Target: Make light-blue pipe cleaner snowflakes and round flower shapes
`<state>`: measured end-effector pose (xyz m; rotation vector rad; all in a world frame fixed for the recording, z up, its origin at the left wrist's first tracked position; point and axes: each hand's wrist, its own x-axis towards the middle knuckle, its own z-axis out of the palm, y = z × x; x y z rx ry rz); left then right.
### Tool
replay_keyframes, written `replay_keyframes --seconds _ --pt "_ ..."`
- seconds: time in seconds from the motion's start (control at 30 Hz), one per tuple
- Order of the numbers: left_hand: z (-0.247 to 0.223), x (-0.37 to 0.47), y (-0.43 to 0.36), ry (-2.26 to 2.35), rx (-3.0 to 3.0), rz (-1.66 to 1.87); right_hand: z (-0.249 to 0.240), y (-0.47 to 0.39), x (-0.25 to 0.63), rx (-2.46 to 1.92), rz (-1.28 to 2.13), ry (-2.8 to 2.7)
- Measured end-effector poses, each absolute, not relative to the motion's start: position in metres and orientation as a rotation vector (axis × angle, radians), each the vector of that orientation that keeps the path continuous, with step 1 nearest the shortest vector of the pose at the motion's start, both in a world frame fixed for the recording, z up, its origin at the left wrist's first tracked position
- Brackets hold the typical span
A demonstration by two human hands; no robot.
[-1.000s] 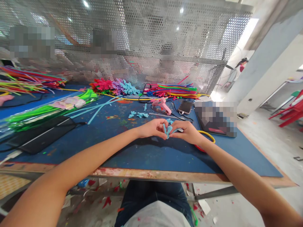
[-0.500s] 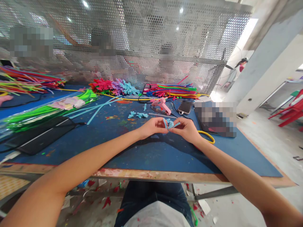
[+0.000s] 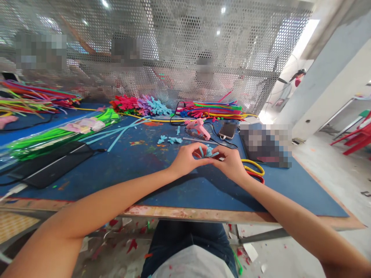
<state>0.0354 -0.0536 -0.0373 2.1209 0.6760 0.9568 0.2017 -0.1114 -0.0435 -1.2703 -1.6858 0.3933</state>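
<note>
Between my fingertips is a small light blue fuzzy piece with short ends sticking out to both sides. My left hand pinches it from the left, and my right hand grips it from the right, with the fingertips of both hands meeting beneath it. Several short light blue fuzzy pieces lie on the blue table mat, just beyond my left hand. A pink glue gun rests behind my hands. Yellow and red scissor handles show beside my right wrist, their blades hidden.
A phone and a dark pixelated flat item lie at the right. Coloured stems and red, purple and blue bunches line the back. Bagged green stems, long blue stems and a black case are left.
Both hands have closed in around the blue piece, with fingertips now touching. The right hand has shifted slightly, and the red scissor handle shows more.
</note>
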Motion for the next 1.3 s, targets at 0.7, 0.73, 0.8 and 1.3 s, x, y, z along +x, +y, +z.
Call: replay_keyframes --seconds 0.7,0.73,0.8,1.3 --pt "-0.041 0.039 -0.039 0.61 1.518 0.654 -0.04 -0.1 0.208 -1.016 0.785 -1.586" --pt "-0.041 0.039 -0.039 0.602 1.488 0.625 -0.039 -0.1 0.21 -1.0 0.787 -1.62" --pt "-0.041 0.038 -0.039 0.578 1.469 0.566 -0.036 -0.101 0.215 -0.993 0.711 -1.741" --pt "-0.042 0.038 -0.039 0.663 1.45 0.578 -0.021 -0.107 0.231 -0.864 -0.682 -2.492"
